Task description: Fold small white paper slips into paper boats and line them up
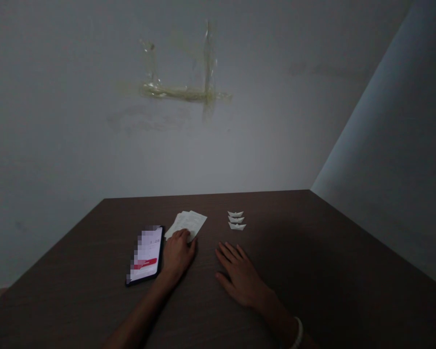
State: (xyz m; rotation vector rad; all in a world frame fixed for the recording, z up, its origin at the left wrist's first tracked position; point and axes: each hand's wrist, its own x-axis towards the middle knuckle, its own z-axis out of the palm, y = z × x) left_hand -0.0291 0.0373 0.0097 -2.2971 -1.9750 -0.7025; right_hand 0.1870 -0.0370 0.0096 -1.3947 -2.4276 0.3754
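My left hand [178, 254] rests at the near edge of a small fanned stack of white paper sheets [189, 222]. Its fingertips touch the sheets, slightly bent, and the thumb stands apart from them; no sheet is lifted. My right hand [240, 274] lies palm down on the table with its fingers spread and nothing under them that I can see. Beyond its fingertips, three small folded paper boats [237, 220] sit one behind another in a short column.
A phone [145, 254] with a lit screen lies left of my left hand. The dark brown table [294, 228] meets a grey wall [269, 121] at its far edge. Strips of clear tape [181, 94] cling to that wall. Another wall [403, 160] runs along the right.
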